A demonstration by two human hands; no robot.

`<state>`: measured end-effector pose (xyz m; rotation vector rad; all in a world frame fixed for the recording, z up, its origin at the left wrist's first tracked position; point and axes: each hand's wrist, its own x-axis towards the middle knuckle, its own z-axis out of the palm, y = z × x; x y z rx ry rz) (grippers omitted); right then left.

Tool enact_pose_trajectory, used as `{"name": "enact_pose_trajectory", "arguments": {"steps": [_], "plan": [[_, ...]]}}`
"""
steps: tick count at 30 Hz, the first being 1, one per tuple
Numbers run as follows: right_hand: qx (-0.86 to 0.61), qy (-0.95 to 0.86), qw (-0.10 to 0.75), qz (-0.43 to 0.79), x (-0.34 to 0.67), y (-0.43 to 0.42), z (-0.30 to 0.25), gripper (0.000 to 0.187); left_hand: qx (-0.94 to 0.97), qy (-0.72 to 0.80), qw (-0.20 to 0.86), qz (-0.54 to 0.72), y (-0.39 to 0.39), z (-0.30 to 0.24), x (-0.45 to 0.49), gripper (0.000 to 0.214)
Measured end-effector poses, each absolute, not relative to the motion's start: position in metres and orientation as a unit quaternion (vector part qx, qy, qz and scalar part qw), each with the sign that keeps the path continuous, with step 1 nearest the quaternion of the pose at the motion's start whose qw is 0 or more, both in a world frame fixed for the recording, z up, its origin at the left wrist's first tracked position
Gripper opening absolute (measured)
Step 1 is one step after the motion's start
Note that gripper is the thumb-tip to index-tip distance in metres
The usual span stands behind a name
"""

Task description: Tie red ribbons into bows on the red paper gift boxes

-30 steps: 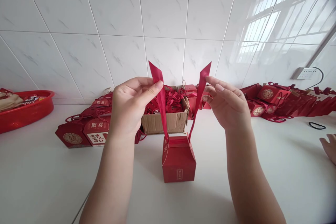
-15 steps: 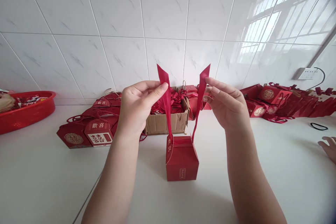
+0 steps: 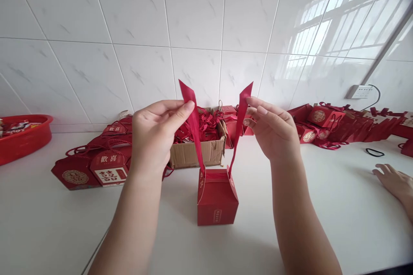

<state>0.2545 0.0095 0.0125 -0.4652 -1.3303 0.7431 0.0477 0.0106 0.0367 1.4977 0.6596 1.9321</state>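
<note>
A small red gift box [image 3: 217, 206] stands upright on the white table, its top drawn in where a red ribbon [image 3: 195, 131] runs through it. Both ribbon ends rise from the box in a V with slanted tips. My left hand [image 3: 155, 131] pinches the left end between thumb and fingers. At the right end, my right hand [image 3: 272, 126] grips the ribbon with its fingertips; its other fingers curl loosely. Neither hand touches the box itself.
Behind the box sits a cardboard carton [image 3: 196, 152] full of red ribbons. Finished-looking red boxes [image 3: 75, 176] stand left, near a red basin [image 3: 26, 142]. More red boxes [image 3: 325, 116] line the right, with a black band [image 3: 374, 152] and another person's hand [image 3: 395, 180].
The whole view has shifted, so most things appear farther left. Both ribbon ends are still held up, spread slightly wider apart. More of the other person's hand shows at right.
</note>
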Motion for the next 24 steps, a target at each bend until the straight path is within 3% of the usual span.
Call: {"name": "enact_pose_trajectory", "arguments": {"steps": [10, 24], "plan": [[-0.188, -0.571, 0.716, 0.355, 0.2532, 0.0094, 0.0151, 0.016, 0.533, 0.216, 0.225, 0.787, 0.0173, 0.0357, 0.0514, 0.012], [-0.186, -0.572, 0.725, 0.335, 0.2557, 0.0151, 0.0127, 0.016, 0.539, 0.202, 0.235, 0.783, 0.0156, 0.0351, 0.0516, 0.015]]}}
